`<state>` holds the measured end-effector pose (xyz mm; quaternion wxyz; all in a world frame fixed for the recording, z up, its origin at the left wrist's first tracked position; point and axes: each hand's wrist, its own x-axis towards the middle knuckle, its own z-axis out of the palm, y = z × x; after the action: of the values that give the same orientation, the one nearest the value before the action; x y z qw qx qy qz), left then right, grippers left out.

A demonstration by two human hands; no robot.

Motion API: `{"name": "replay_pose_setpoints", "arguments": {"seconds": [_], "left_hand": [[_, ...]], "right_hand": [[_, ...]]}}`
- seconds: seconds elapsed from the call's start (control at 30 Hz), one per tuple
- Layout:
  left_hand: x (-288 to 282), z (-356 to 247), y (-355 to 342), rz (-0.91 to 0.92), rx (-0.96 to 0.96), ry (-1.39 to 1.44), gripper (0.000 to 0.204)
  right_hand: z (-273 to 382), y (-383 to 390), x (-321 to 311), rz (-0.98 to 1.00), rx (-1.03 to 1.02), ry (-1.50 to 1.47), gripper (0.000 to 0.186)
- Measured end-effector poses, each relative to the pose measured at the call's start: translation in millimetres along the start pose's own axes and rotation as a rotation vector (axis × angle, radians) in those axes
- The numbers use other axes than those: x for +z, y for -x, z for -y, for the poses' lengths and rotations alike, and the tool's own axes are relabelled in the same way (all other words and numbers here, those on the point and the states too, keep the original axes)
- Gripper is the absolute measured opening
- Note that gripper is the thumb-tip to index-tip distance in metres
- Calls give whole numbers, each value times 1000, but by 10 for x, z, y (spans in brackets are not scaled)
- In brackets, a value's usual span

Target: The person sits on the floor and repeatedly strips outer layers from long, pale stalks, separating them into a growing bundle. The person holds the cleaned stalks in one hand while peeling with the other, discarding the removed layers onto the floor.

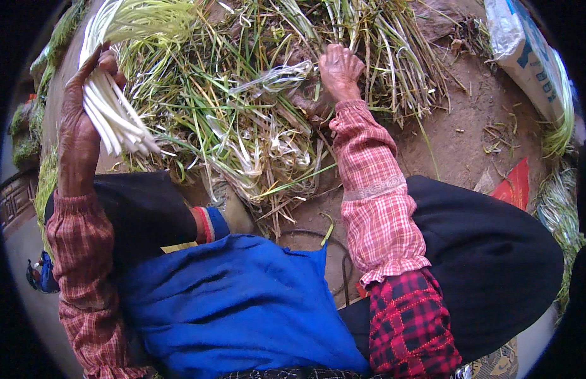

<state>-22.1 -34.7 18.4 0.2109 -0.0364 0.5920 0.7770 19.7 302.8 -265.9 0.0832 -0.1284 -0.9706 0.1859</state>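
Note:
My left hand [78, 120] is raised at the left and grips a bunch of cleaned green onions [113, 110], white stalks pointing down and right, green tops fanning upward. My right hand [339, 69] reaches forward into a big heap of loose green onions and trimmings [255, 114] on the dirt ground, fingers curled down into the stalks. Whether it holds a stalk is hidden by the pile. Both forearms wear red checked sleeves.
A blue apron [236, 303] covers my lap between dark trouser legs. A white woven sack [526, 50] lies at the upper right, a red scrap [514, 186] on the bare earth beside my right knee. More greens [558, 215] lie along the right edge.

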Motion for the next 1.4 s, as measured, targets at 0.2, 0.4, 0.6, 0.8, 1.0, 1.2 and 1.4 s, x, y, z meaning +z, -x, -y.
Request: {"name": "replay_pose_setpoints", "arguments": {"seconds": [0.2,0.4,0.6,0.8,1.0,1.2,1.4], "left_hand": [[73,105,-18,17,-39,199,24],[-40,91,-78,79,-99,239,23],[-86,94,-23,167,-51,203,30],[-99,126,30,135,-41,166,33],[-23,108,-29,100,-101,127,25],[-50,110,-36,-24,-146,237,23],[-95,120,11,30,-60,172,26]], "right_hand": [[-108,11,57,-5,48,-205,20],[292,393,79,-130,-120,-156,33],[1022,875,-153,-276,-370,-200,11],[949,397,-285,128,-84,-54,22],[175,-111,-5,-214,26,-162,15],[212,-207,-66,61,129,-274,20],[463,46,-412,-84,191,-731,25]]}}
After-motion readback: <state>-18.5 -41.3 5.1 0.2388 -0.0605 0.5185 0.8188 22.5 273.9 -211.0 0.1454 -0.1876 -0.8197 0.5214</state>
